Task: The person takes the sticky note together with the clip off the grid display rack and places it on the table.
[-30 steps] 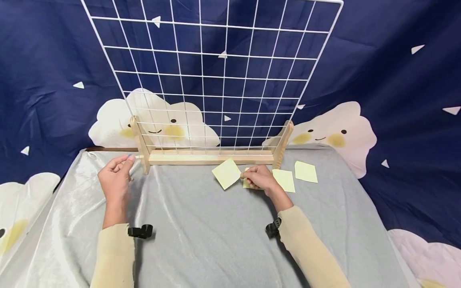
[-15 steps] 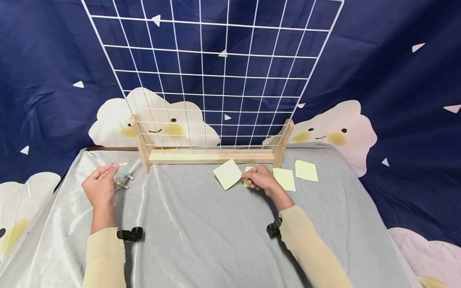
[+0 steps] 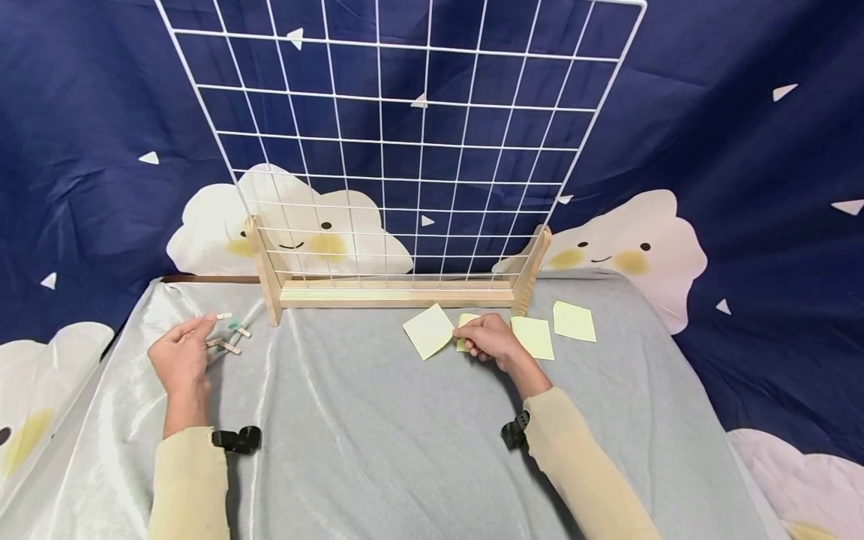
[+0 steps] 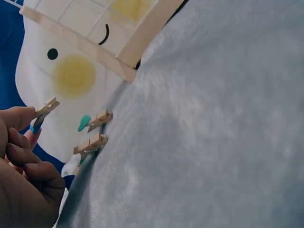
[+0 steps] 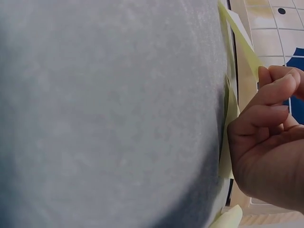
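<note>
My left hand (image 3: 178,356) pinches a small wooden clothespin (image 4: 46,110) with a blue piece on it, held up off the cloth between thumb and fingertip. Beyond those fingers lie more clothespins (image 3: 232,348), one with a green piece (image 4: 84,122); part of this group is hidden by the hand. My right hand (image 3: 493,337) pinches the right corner of a pale yellow sticky note (image 3: 429,331), which tilts up from the cloth in the right wrist view. Under that hand another yellow note (image 3: 463,345) is partly covered.
A white wire grid (image 3: 405,142) stands upright in a wooden base (image 3: 398,295) at the table's back. Two yellow notes (image 3: 533,339) lie right of my right hand. Grey cloth (image 3: 378,435) covers the table, with a dark blue curtain (image 3: 729,150) behind.
My left hand has drawn left and slightly nearer from beside the base's left foot, with its clothespin; clothespins on the cloth now show. My right hand and its note have hardly moved.
</note>
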Tool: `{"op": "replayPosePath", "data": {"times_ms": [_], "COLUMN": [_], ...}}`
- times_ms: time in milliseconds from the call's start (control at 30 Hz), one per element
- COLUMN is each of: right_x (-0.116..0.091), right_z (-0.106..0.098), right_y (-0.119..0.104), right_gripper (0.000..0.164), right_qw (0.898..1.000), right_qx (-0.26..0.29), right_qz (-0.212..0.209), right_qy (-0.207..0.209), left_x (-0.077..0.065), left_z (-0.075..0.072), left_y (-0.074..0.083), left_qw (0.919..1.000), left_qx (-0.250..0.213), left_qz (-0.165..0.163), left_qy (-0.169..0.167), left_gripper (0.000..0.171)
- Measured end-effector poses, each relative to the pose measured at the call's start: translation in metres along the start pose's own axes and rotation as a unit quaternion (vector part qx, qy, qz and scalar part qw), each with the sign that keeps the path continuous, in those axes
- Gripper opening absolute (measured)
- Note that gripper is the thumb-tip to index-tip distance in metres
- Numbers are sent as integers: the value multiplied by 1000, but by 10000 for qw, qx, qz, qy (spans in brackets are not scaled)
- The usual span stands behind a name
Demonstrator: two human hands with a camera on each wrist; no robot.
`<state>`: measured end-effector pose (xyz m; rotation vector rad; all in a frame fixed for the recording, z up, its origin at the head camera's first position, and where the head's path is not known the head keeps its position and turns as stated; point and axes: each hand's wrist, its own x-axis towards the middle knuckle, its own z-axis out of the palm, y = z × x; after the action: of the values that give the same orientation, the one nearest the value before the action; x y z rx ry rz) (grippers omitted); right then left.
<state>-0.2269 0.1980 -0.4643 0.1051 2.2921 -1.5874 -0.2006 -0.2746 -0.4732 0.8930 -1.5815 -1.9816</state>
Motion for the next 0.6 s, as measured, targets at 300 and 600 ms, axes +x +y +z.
{"op": "replayPosePath", "data": {"times_ms": [300,600], "right_x": [0,1], "right_z": [0,0], "right_y": [2,6], "right_gripper": [20,21], "right_qw": [9999,9998], "right_qx": [-21,-63], "right_qz": [48,121], "right_qy": [-89,-106], "left_x": [10,17], "left_z": [-5,-6], "left_y": [-9,-11], "left_qw": [9991,9968], "left_qx": [254,771], "left_qz": [-346,-181], "left_qy": [49,36], "left_gripper": [14,18]}}
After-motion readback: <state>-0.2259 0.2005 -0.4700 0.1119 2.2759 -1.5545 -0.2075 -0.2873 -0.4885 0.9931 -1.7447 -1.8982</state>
